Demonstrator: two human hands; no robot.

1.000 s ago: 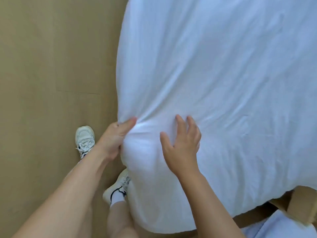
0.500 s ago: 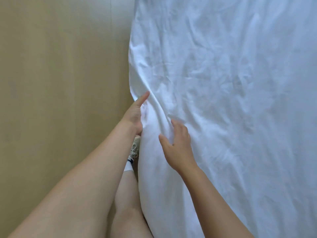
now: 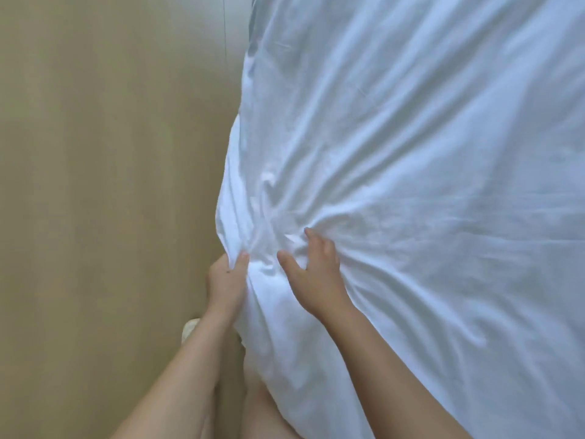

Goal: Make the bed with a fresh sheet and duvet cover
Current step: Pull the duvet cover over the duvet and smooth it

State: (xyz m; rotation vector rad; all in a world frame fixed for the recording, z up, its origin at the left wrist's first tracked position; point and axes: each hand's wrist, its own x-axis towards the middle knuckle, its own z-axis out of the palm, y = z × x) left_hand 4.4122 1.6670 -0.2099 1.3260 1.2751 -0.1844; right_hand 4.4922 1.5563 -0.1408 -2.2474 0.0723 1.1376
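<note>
Handling: the sheet (image 3: 411,153) is looking light, soft and limp. It is bunching wherever it is taken, so it is probably needing two spaced holds to pull it taut.
Where to hold: the hanging side edge, right at the left fingers, is offering the surest grip.
Left hand (image 3: 226,280): it is pinching that edge with the thumb on top. The other fingers are hidden behind the cloth.
Right hand (image 3: 316,274): its fingers (image 3: 319,245) are curling into a gathered bunch, with the thumb spread apart.
Location: the sheet is spreading ahead and right of the fingers and draping down below them. The floor (image 3: 95,185) is lying to the left of them.
Look: the sheet is showing plain white, and its creases are fanning out from both hands.
</note>
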